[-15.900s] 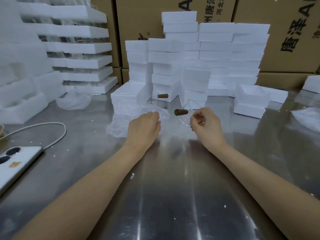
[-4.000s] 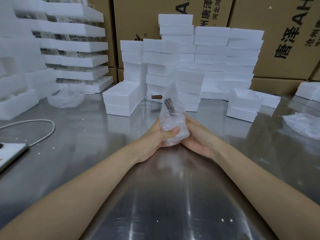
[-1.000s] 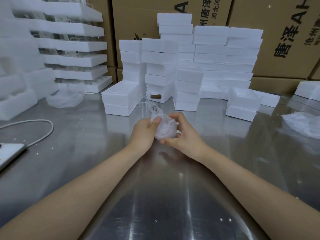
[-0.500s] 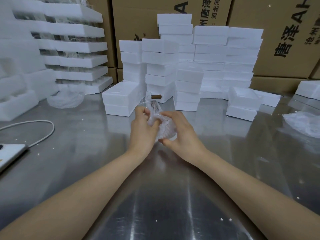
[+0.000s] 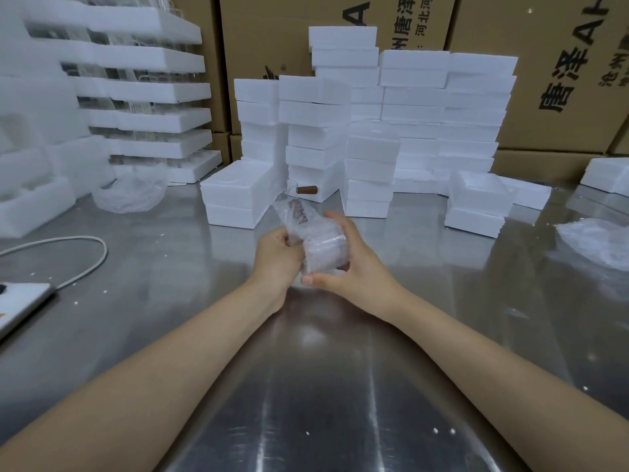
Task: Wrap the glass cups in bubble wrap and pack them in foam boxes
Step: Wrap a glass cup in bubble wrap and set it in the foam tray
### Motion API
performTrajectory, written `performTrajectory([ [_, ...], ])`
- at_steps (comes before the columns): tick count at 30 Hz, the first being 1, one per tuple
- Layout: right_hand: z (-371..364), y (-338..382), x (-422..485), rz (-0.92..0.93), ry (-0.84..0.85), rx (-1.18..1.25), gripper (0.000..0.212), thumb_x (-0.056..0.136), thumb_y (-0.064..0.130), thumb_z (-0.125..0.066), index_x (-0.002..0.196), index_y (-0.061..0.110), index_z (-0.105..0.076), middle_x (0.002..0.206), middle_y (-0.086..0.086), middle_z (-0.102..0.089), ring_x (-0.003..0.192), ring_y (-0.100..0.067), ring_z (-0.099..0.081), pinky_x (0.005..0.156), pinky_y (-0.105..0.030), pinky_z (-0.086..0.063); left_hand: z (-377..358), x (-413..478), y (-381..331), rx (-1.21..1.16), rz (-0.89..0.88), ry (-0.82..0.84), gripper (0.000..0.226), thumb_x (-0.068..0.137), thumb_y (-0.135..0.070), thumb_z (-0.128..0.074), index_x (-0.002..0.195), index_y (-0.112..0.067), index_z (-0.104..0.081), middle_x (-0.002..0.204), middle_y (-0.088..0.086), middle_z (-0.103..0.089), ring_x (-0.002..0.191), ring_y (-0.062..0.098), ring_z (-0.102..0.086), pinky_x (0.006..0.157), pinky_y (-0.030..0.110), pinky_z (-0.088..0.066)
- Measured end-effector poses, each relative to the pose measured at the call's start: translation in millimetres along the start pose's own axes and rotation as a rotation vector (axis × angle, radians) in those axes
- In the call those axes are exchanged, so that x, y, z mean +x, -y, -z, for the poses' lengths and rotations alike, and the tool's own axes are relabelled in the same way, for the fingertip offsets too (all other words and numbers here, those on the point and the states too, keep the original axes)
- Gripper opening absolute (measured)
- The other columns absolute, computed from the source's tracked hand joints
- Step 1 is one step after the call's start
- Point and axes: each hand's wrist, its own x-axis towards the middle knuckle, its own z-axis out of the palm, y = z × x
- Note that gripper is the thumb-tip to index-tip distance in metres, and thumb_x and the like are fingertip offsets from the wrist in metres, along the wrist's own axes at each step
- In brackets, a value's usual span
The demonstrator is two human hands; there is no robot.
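Just above the centre of the frame we see both hands clamped on a bubble-wrapped cup (image 5: 321,247), held up off the steel table (image 5: 306,386). The left hand (image 5: 276,258) grips the bundle's left side, its fingers curled into the wrap. The right hand (image 5: 355,267) cups the right side, with its fingers curved over the top and its thumb (image 5: 315,280) pressed underneath. A brown handle (image 5: 299,212) shows through the plastic at the bundle's upper left end, where the wrap sticks out loosely.

Directly above the bundle in the frame, a second glass cup (image 5: 299,190) with a brown handle sits on the table, unwrapped. It is just beside the stacked foam boxes (image 5: 413,107) that fill the upper centre. A low pair of boxes (image 5: 238,195) stands to its left, and another short stack (image 5: 476,206) stands toward the right.

At the upper left we see foam trays (image 5: 149,93) layered with clear glassware between them, and a crumpled heap of bubble wrap (image 5: 129,195) lies below them on the table. More wrap (image 5: 599,240) lies at the right edge. A white cable (image 5: 85,257) loops across the left side to a flat white device (image 5: 20,304) at the left border. Brown cartons (image 5: 551,63) printed with black characters close off the background.
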Motion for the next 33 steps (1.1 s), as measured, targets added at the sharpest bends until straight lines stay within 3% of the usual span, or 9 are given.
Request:
performTrajectory([
  [4,3.4,4.1,2.4,-0.013,-0.061,0.19,0.071,0.07,0.012,-0.078,0.132,0.02,-0.043,0.122,0.0,-0.061,0.112,-0.012,-0.06,0.093,-0.03,-0.05,-2.6,-2.4,-5.5,-0.179,0.061,0.151,0.026,0.093,-0.012,-0.052,0.113,-0.006,-0.066,0.108,0.019,-0.069,0.094,0.03,-0.066,0.089,0.04,-0.053],
  [8,12.0,2.3,1.2,-0.052,-0.029,0.347,0.061,0.073,0.005,-0.07,0.129,0.009,-0.046,0.123,-0.013,-0.063,0.114,-0.022,-0.061,0.096,-0.034,-0.05,-7.1,-7.0,-1.8,-0.123,0.045,0.299,0.03,0.093,-0.013,-0.058,0.122,-0.008,-0.06,0.115,0.013,-0.068,0.109,0.026,-0.064,0.097,0.04,-0.049],
  [12,4.4,3.8,-2.1,-0.053,0.052,0.175,0.066,0.077,0.003,-0.074,0.131,0.023,-0.041,0.117,0.012,-0.064,0.108,-0.005,-0.061,0.091,-0.025,-0.05,-1.7,-5.3,-0.3,-0.079,-0.015,0.278,0.04,0.071,-0.004,-0.07,0.111,-0.006,-0.068,0.104,0.018,-0.071,0.101,0.037,-0.066,0.087,0.045,-0.052],
  [15,-4.5,5.7,-1.9,-0.044,0.082,0.078,0.076,0.077,0.017,-0.078,0.133,0.036,-0.03,0.11,0.041,-0.055,0.111,0.011,-0.054,0.092,-0.014,-0.046,2.2,-3.3,0.5,-0.064,-0.056,0.195,0.027,0.079,0.002,-0.066,0.104,-0.007,-0.07,0.092,0.01,-0.074,0.09,0.027,-0.07,0.071,0.032,-0.056],
  [17,-7.1,6.8,-1.5,-0.024,0.026,0.064,0.071,0.078,0.024,-0.078,0.13,0.037,-0.032,0.109,0.043,-0.054,0.109,0.015,-0.053,0.086,-0.006,-0.043,1.3,-4.9,1.8,-0.076,-0.059,0.145,0.024,0.081,0.003,-0.065,0.102,-0.007,-0.07,0.093,0.012,-0.074,0.089,0.026,-0.07,0.073,0.033,-0.058],
  [22,-6.3,7.3,2.4,-0.087,-0.098,0.338,0.048,0.078,0.025,-0.067,0.122,0.023,-0.048,0.12,-0.001,-0.064,0.113,-0.013,-0.061,0.1,-0.032,-0.047,-6.0,-10.0,-1.7,-0.107,-0.087,0.189,0.032,0.081,-0.009,-0.065,0.113,-0.008,-0.065,0.107,0.011,-0.072,0.103,0.023,-0.067,0.095,0.037,-0.052],
  [28,10.9,6.7,9.7,-0.217,-0.151,0.797,0.039,0.1,0.017,-0.034,0.137,0.012,-0.044,0.132,-0.016,-0.058,0.119,-0.029,-0.059,0.092,-0.038,-0.054,-8.2,-7.7,0.9,-0.133,-0.015,0.254,0.064,0.063,-0.05,-0.072,0.115,-0.018,-0.054,0.123,0.001,-0.063,0.119,0.014,-0.056,0.106,0.045,-0.039],
  [31,9.7,6.2,8.5,-0.215,-0.13,0.825,0.036,0.101,0.023,-0.032,0.13,0.013,-0.051,0.128,-0.014,-0.061,0.117,-0.027,-0.06,0.087,-0.036,-0.055,-8.6,-3.0,7.1,-0.188,-0.073,0.244,0.071,0.065,-0.04,-0.076,0.124,-0.02,-0.043,0.121,-0.003,-0.065,0.117,0.011,-0.058,0.107,0.041,-0.04],
  [33,8.5,5.8,9.5,-0.229,-0.145,0.778,0.035,0.102,0.025,-0.033,0.13,0.014,-0.053,0.129,-0.012,-0.061,0.115,-0.026,-0.061,0.086,-0.035,-0.055,-7.4,1.0,8.5,-0.213,-0.145,0.167,0.071,0.075,-0.025,-0.077,0.131,-0.026,-0.033,0.12,-0.008,-0.061,0.109,-0.001,-0.06,0.097,0.02,-0.045],
])
